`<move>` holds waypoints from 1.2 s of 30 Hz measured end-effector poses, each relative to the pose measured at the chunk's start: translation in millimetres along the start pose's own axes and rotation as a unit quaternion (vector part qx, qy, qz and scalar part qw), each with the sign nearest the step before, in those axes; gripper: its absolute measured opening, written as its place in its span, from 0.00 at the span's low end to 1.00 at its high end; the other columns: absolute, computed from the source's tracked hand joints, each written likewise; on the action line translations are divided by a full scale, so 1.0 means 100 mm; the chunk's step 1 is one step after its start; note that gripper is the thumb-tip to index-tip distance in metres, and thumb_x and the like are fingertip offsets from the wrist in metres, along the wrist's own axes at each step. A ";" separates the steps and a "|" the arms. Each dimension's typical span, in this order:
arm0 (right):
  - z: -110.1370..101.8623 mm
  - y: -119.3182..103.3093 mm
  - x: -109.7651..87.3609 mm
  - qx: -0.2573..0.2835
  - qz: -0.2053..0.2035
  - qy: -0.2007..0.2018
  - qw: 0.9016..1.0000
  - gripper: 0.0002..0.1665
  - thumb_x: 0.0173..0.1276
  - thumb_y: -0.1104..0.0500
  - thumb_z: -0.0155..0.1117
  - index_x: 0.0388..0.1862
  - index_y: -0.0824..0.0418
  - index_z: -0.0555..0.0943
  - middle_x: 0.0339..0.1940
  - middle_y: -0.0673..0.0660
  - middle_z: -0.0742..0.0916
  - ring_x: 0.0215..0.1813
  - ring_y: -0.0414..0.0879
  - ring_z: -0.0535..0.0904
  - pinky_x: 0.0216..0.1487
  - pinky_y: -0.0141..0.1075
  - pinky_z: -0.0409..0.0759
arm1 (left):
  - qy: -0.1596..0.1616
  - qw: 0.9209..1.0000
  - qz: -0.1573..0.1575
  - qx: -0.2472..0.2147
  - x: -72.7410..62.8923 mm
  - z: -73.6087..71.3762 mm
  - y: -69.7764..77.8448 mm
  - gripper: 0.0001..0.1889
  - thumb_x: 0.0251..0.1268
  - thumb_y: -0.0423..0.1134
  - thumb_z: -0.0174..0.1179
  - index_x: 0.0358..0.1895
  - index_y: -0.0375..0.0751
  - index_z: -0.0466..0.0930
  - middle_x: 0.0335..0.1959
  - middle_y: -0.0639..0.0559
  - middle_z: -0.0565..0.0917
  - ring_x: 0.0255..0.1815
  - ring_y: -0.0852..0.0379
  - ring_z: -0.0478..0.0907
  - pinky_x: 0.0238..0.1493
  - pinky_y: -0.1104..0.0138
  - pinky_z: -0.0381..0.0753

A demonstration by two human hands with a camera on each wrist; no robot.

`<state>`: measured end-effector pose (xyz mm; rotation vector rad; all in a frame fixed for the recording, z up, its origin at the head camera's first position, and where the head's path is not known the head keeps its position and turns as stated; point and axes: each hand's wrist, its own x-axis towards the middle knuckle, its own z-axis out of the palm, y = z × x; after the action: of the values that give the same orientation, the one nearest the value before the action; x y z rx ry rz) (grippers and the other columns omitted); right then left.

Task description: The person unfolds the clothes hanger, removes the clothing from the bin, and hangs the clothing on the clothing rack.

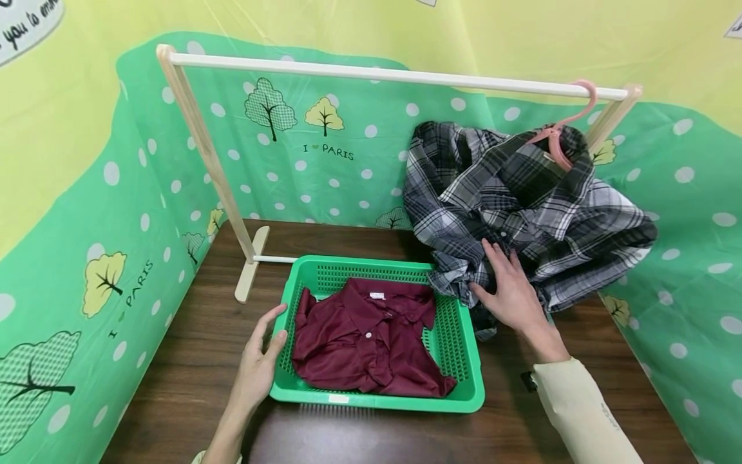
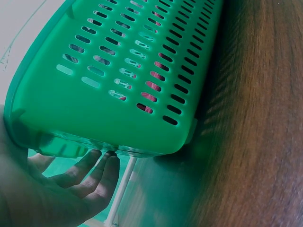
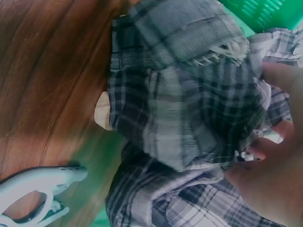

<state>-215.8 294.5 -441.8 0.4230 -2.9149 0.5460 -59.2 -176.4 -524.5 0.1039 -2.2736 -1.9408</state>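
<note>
On the table, a green plastic basket [image 1: 377,401] holds a maroon collared shirt [image 1: 371,348] with a white button. My left hand [image 1: 257,364] grips the basket's left side; in the left wrist view its fingers [image 2: 97,177] curl under the rim. A black, grey and white plaid shirt [image 1: 516,180] hangs bunched on a pink hanger [image 1: 559,145] at the rack's right end. Against the front of this shirt rests my right hand [image 1: 513,299], fingers spread. Its lower folds overlap the basket's back right corner.
The rack has a white rail [image 1: 371,72] and wooden posts [image 1: 211,161], with a foot [image 1: 252,264] behind the basket's left side. A pale plastic hanger-like piece [image 3: 38,184] lies on the table [image 1: 191,361]. Printed green and yellow cloth [image 1: 342,183] encloses the table.
</note>
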 end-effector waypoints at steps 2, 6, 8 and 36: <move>0.03 0.00 -0.01 -0.026 -0.013 0.020 0.999 0.60 0.77 0.52 0.78 0.97 0.51 0.52 0.90 0.77 0.66 0.88 0.85 0.57 0.80 0.81 0.62 | -0.002 1.000 -0.002 -0.001 0.00 0.00 0.00 0.26 0.94 0.40 0.53 0.87 0.48 0.70 0.88 0.43 0.71 0.77 0.78 0.65 0.71 0.85 0.62; 0.06 -0.04 -0.05 -0.050 -0.064 0.085 0.993 0.56 0.71 0.57 0.83 0.92 0.54 0.66 0.83 0.78 0.73 0.81 0.83 0.67 0.76 0.80 0.67 | -0.001 1.000 -0.002 -0.002 -0.01 0.00 0.00 0.26 0.94 0.40 0.53 0.86 0.48 0.70 0.88 0.43 0.71 0.77 0.79 0.65 0.71 0.86 0.61; 0.06 -0.07 -0.07 -0.047 -0.089 0.123 0.987 0.53 0.68 0.61 0.83 0.89 0.54 0.71 0.80 0.79 0.75 0.76 0.83 0.69 0.71 0.80 0.69 | 0.002 1.000 0.002 -0.002 -0.01 -0.01 0.01 0.26 0.93 0.39 0.53 0.86 0.48 0.70 0.88 0.42 0.71 0.76 0.80 0.65 0.71 0.86 0.62; 0.21 -0.14 0.02 0.193 -0.056 -0.130 0.971 0.49 0.93 0.46 0.55 0.98 0.37 0.40 0.99 0.59 0.49 0.95 0.75 0.47 0.82 0.84 0.53 | 0.000 1.000 -0.004 0.000 0.00 0.00 0.01 0.26 0.94 0.40 0.53 0.87 0.48 0.70 0.89 0.42 0.71 0.87 0.54 0.65 0.73 0.83 0.61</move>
<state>-215.5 273.9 -456.4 0.7541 -2.9936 1.1240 -59.3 -176.5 -523.2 0.1147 -2.2776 -1.9437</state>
